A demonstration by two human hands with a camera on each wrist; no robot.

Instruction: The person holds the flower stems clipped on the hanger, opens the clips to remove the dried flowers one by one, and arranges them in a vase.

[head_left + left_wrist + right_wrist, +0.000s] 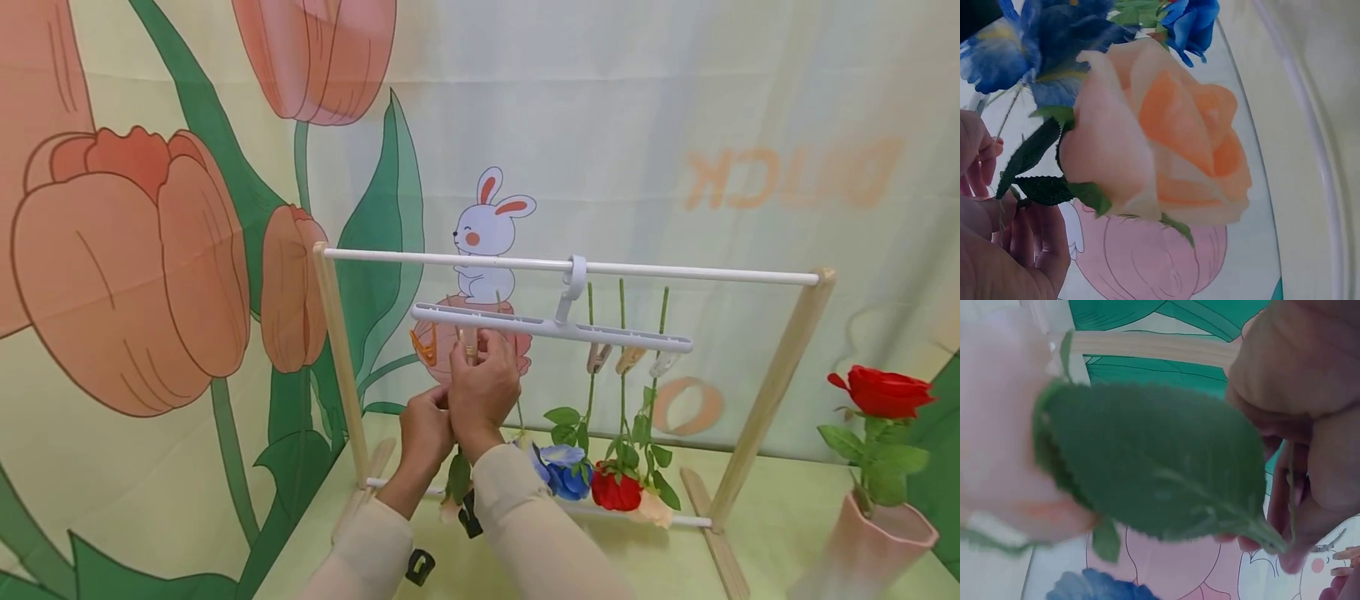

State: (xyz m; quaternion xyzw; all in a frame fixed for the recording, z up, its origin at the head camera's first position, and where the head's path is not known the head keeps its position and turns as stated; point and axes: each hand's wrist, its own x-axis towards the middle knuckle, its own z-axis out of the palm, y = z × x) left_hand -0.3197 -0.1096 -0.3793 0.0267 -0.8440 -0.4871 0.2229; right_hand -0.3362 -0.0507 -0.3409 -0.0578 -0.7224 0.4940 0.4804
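A peach rose (pixel 1160 137) with green leaves hangs head down below the hands. My left hand (pixel 425 429) pinches its thin stem just under the right hand; the left wrist view shows thumb and fingers at the stem near the leaves. My right hand (pixel 486 387) is raised at the left half of a grey hanger (pixel 510 320), gripping a pale clothespin (pixel 469 343) under the bar. An orange clothespin (pixel 425 343) hangs on the hanger's left end. A large leaf (pixel 1160 462) covers part of the hands' work in the right wrist view.
The hanger hooks over a white rod (pixel 450 259) on a wooden stand (pixel 772 400). Further clothespins (pixel 630 359) hold a blue flower (pixel 570 479), a red rose (pixel 617 487) and a pale flower (pixel 654 510), head down. At right stands a pink vase (pixel 873 550) with a red rose (pixel 888 392).
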